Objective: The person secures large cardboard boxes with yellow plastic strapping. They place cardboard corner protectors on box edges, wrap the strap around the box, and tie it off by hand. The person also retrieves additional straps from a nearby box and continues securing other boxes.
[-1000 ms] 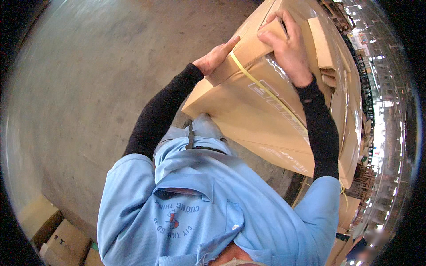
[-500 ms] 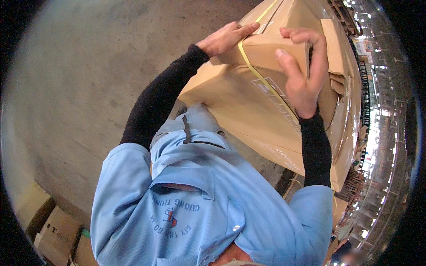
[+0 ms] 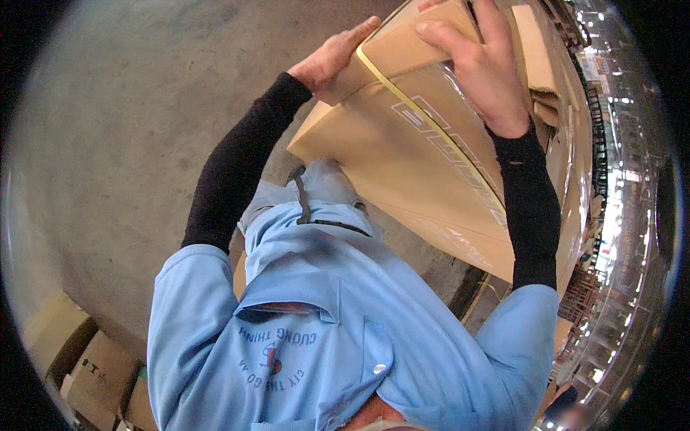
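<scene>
standing on a smooth grey concrete floor (image 3: 158,129), facing a large tan cardboard carton (image 3: 424,194) with white outlined printing and glossy clear film (image 3: 570,165) along the right side. leaving small brown cardboard boxes (image 3: 104,377) sitting apart at lower left. handling a tan folded cardboard piece (image 3: 406,49) lying along the large carton's upper edge. closing the right hand (image 3: 489,79) more snugly than half a second ago: curling around the piece's right end, resting the thumb on top, losing some fingertips past the upper border. getting a surer hold there in place of a loose cup. laying the left hand (image 3: 330,61) against the piece's left end, hiding most fingers, so not being able to tell whether gripping or only pressing. keeping a thin flat yellow plastic strap (image 3: 394,90) between both hands, crossing the piece's edge and slanting down the carton. finding open room over the floor leftward, but meeting crowding film beside the right forearm.
</scene>
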A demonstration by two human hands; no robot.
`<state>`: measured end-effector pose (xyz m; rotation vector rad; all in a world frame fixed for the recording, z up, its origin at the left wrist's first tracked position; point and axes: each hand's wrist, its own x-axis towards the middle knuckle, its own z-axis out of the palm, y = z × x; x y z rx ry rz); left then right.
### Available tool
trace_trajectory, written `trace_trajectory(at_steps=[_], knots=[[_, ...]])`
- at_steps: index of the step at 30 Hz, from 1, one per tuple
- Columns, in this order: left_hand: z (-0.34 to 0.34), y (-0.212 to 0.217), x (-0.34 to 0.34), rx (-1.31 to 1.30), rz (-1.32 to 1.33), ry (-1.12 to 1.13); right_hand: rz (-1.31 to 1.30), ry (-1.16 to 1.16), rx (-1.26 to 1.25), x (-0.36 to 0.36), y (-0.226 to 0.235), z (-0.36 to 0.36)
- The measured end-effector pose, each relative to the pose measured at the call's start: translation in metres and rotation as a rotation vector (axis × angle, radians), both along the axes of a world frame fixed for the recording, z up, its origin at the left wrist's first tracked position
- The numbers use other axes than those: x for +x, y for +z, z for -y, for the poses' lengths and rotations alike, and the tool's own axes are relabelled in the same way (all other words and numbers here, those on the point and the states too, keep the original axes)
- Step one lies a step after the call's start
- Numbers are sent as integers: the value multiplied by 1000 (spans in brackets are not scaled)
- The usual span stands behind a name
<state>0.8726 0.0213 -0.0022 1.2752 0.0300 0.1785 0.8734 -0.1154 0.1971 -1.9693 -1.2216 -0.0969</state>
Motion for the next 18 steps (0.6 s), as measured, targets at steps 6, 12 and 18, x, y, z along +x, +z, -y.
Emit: trace_trajectory(at_steps=[6, 12, 18], knots=[[-1, 1, 4, 382, 64, 200, 185, 109, -93, 18, -11, 17], [20, -31, -36, -62, -240, 329, 191, 225, -9, 15, -15, 20], [17, -42, -20, -413, -183, 186, 166, 330, -17, 15, -6, 11]])
